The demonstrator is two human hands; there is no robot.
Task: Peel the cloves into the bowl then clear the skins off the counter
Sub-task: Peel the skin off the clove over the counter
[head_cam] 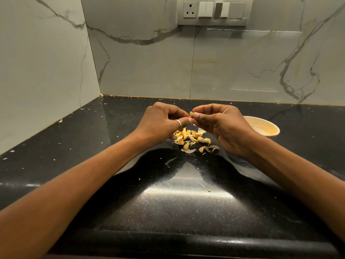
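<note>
Two hands meet above the counter [168,202], fingertips nearly touching. The right hand [224,126] pinches one yellowish clove [191,114] between thumb and forefinger, its other fingers curled under. The left hand [162,124], with one ring [178,124] on its thumb, has its fingers curled in and its thumb and forefinger closed on the clove's left end, so both hands hold this single clove between them.

Directly below the hands lies one loose pile of skins [190,138], yellow and papery pieces overlapping; they are too tangled to count exactly, though well over ten show. A few strays lie at the near edge of the pile, closer to the right wrist.

One pale bowl [267,128] stands just beyond the right hand, partly hidden by it. What it holds cannot be made out.

On the wall beyond both hands is one switch plate [212,11] with one socket.
</note>
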